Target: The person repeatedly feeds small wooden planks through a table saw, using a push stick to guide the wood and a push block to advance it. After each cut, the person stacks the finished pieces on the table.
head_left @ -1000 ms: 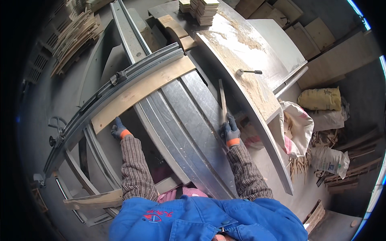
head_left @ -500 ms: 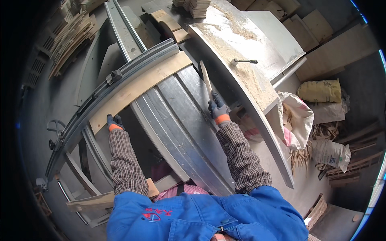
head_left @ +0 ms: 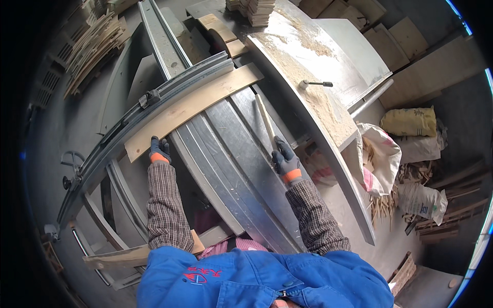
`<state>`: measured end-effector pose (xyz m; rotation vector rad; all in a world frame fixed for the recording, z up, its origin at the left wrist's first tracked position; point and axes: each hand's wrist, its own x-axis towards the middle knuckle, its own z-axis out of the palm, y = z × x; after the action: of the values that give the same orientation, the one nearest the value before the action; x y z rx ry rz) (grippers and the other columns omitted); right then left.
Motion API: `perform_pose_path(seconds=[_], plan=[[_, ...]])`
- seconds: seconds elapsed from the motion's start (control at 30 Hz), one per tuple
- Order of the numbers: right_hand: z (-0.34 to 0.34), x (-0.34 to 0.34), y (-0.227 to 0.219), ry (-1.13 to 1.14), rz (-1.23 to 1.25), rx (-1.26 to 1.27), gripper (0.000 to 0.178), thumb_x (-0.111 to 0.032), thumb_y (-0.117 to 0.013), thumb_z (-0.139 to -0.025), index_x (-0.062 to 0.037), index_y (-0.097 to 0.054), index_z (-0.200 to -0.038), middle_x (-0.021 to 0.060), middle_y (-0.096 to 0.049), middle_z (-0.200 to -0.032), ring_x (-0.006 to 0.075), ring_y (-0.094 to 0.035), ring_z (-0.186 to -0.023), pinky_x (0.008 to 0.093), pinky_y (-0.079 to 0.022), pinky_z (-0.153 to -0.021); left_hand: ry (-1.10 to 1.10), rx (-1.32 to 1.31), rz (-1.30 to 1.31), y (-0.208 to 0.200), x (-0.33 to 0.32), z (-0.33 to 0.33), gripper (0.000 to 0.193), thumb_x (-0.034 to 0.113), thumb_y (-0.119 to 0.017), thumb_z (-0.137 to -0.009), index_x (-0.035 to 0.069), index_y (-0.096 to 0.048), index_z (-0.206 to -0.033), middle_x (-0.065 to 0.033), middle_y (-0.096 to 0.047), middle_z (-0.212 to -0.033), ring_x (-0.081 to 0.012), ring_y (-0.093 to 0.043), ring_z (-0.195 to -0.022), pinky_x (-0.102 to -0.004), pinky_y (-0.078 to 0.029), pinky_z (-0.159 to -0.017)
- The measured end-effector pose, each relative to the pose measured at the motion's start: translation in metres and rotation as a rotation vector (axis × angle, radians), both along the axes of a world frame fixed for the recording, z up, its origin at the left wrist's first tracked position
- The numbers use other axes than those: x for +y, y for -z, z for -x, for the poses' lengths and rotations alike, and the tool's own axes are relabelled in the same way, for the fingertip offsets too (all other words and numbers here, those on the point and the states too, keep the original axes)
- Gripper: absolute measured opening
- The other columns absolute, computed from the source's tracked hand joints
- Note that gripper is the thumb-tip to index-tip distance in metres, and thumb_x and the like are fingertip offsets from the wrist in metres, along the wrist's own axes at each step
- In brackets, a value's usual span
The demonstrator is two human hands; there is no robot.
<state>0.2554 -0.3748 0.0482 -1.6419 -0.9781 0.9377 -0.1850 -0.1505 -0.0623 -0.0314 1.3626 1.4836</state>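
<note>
Touching, left hand (head_left: 159, 150): board (head_left: 194, 110) near end, running up-right from fingers (grip: can't tell)
Right hand (head_left: 285, 159): grasping thin stick (head_left: 264, 117)

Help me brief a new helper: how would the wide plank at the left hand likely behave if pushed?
The plank likely stays stiff, showing no obvious sag where it extends past the grooved metal table. Lying flat, it seems unlikely to roll. It may slide fairly easily, since the table looks smooth and shiny.
</note>
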Motion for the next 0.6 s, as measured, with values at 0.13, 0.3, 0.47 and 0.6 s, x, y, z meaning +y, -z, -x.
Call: perform_pose_path(seconds=[0.13,0.3,0.47,0.6], plan=[[-0.009,-0.001,0.034,-0.034,-0.309,-0.34,0.049,-0.012,-0.062,-0.093,-0.0066,-0.055,-0.142,0.0028,-0.067,-0.105,0.0049,-0.054,-0.068,0.0224,-0.044,-0.058,0.175,0.247,0.076,-0.002,0.004,-0.028,0.035,0.045,-0.074,-0.089,0.013,-0.062,-0.084,0.002,-0.057,-0.061,-0.0087,-0.045,-0.044,-0.0234,-0.032,-0.038],[-0.008,-0.007,0.02,0.052,0.004,0.058,0.048,-0.016,-0.062,-0.095,-0.0129,-0.055,-0.143,0.0029,-0.066,-0.084,0.0064,-0.053,-0.058,0.0236,-0.041,-0.051,0.527,0.844,-0.017,-0.043,-0.019,-0.029,0.043,0.052,-0.071,-0.087,0.01,-0.063,-0.088,-0.0015,-0.06,-0.065,-0.0189,-0.055,-0.054,-0.0335,-0.043,-0.049],[-0.012,0.014,-0.025,0.163,0.201,0.339,0.053,-0.017,-0.059,-0.096,-0.0178,-0.049,-0.148,0.003,-0.061,-0.073,0.0097,-0.049,-0.048,0.0257,-0.039,-0.044,0.781,2.056,-0.234,-0.135,-0.002,-0.078,0.074,0.058,-0.077,-0.076,0.015,-0.057,-0.133,-0.0146,-0.051,-0.135,-0.034,-0.047,-0.128,-0.0503,-0.038,-0.105],[-0.008,0.04,-0.036,0.168,0.208,0.406,0.052,-0.017,-0.06,-0.095,-0.0189,-0.051,-0.146,0.0032,-0.06,-0.07,0.0107,-0.048,-0.045,0.0264,-0.037,-0.042,1.289,2.178,-0.094,-0.18,0.038,-0.13,0.091,0.06,-0.078,-0.069,0.026,-0.048,-0.148,-0.0164,-0.014,-0.165,-0.0344,-0.011,-0.152,-0.0524,-0.011,-0.122]])
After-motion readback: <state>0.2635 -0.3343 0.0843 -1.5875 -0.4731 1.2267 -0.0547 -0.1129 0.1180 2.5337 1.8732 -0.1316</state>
